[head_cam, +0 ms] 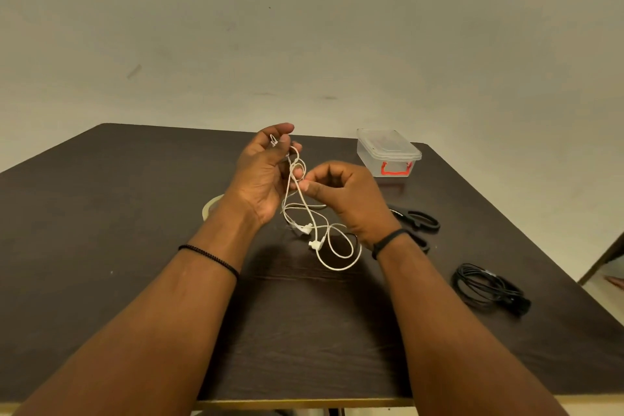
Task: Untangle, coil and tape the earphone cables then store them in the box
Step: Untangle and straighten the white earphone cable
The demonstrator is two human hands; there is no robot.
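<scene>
Spreading across most of the view, the dark tabletop (135, 280) carries everything for the job. At its far right stands the clear box (388, 152) with its lid on and a red latch, nothing visibly stored in it yet. Near the right edge lies a black cable (489, 289), already coiled; whether it is taped cannot be told. Black scissors (418, 221) lie just beyond the right wrist, and a roll of tape (210, 206) shows behind the left wrist. The left hand (263, 176) holds the top of the white earphone cable (310, 213) up, fingers curled round it, while the right hand (347, 196) pinches a strand just below, at a small knot. Loose loops trail to the tabletop. Judging by this, untangling is underway; coiling, taping and boxing the white set remain.
</scene>
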